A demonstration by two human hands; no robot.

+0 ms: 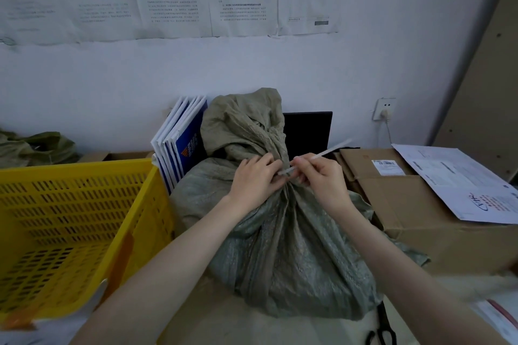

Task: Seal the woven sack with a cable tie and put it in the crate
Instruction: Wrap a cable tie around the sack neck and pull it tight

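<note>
Head view: yellow crate [84, 204] left, contents unclear; both hands [253, 180] [319, 176] pinching cable tie [316, 158] round sack [280, 232] neck.

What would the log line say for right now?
step: tying | left hand: grips sack neck | right hand: pulls cable tie | crate: waiting

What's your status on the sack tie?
Both hands at sack neck: left hand gripping, right hand pulling cable tie. Not yet in crate. Nothing in the way.
</note>
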